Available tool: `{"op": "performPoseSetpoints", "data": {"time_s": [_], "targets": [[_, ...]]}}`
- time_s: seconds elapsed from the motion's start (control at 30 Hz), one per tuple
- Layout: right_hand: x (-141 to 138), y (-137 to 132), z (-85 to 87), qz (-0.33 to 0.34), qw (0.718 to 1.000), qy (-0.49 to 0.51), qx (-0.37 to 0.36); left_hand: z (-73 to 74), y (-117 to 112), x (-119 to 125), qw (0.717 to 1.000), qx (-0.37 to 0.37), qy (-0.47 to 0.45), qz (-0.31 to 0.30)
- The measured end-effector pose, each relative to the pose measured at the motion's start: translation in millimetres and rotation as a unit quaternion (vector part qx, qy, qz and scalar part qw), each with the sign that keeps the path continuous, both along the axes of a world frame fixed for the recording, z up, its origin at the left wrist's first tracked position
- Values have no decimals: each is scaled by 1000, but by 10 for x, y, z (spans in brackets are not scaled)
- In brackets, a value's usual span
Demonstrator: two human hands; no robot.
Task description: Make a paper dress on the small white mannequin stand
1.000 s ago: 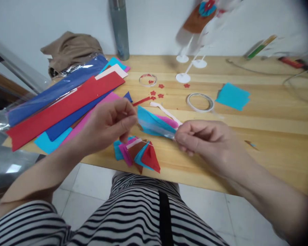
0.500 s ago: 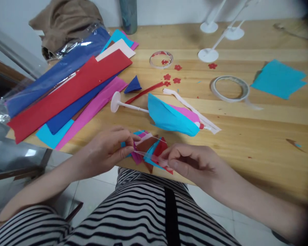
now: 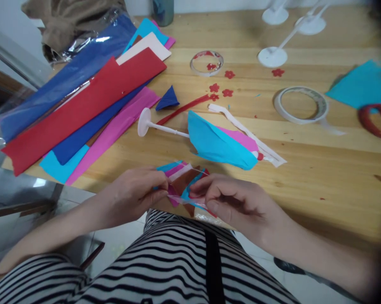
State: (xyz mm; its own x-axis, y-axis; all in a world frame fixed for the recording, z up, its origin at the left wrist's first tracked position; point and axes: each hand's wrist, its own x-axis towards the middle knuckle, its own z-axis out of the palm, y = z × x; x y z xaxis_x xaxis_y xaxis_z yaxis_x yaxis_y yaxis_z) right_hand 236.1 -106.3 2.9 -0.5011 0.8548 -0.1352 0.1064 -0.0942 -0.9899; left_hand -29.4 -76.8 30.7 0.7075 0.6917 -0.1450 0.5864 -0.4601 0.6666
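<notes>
My left hand (image 3: 136,194) and my right hand (image 3: 231,200) are both pinched on a short strip of clear tape (image 3: 180,197) stretched between them at the table's near edge. Just behind the tape lies a small pile of coloured paper triangles (image 3: 180,177). Farther back on the wooden table (image 3: 320,169) lies a white stick with a round foot (image 3: 152,124), its far end wrapped in cyan and pink paper (image 3: 219,145).
Long red, blue, pink and cyan paper sheets (image 3: 83,101) lie at the left, partly in a clear bag. Two tape rolls (image 3: 301,105) (image 3: 207,63), small red paper flowers (image 3: 220,86), a blue triangle (image 3: 168,99), white stands (image 3: 274,52) and cyan sheets (image 3: 361,84) sit farther back. Red scissors handle (image 3: 377,120) at right.
The paper-wrapped stick that my hands held is now lying on the table. Both hands dropped to the near edge, took up a strip of clear tape and drew closer together.
</notes>
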Motion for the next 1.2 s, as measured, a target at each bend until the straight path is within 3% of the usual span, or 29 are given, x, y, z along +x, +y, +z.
{"op": "performPoseSetpoints", "data": {"time_s": [0.2,0.47,0.67,0.97,1.2], "targets": [[-41,28,43,29,999,-44,3,-19,-6,22,999,31,-28,16],[-19,-15,72,40,996,-63,38,82,7,23,995,-34,-9,98],[-23,-8,137,2,995,-57,77,82,-3,-2,987,-51,5,151],[253,-205,252,-70,976,-143,147,234,-112,245,942,-228,-119,216],[163,-131,248,-55,982,-148,106,127,-106,229,953,-158,-105,234]]}}
